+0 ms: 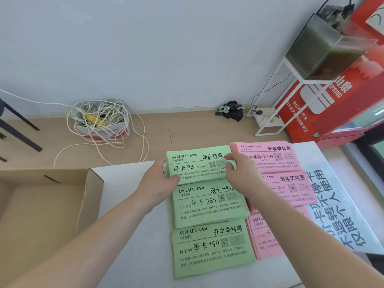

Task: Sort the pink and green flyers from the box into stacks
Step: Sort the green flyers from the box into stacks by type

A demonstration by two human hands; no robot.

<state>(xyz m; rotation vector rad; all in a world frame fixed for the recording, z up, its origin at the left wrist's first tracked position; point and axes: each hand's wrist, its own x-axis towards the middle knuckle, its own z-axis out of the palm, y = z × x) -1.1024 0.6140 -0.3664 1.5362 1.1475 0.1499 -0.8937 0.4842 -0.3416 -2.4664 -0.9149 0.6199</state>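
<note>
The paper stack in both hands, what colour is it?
The far stack of paper flyers is green with black print; head view.

Flyer stacks (209,206) are lying in two columns toward the table's (133,225) right edge; the box (91,196) is sitting at its left.

Green flyers (207,206): thin paper, looking matt and smooth, with flat black print.
Pink flyers (291,183): the same matt paper, edges looking slightly ragged at centre right.
Box (91,204): brown corrugated cardboard at lower left, looking dull and faintly rough.
Table (120,179): white top, showing a smooth, low-sheen face.
Floor (176,129): wood-look surface, appearing matt.
Tank (324,48): clear glass, glinting at upper right.
Stand (270,130): white-coated metal, looking smooth.
Cabinet (332,104): red panel, shining glossy.
</note>
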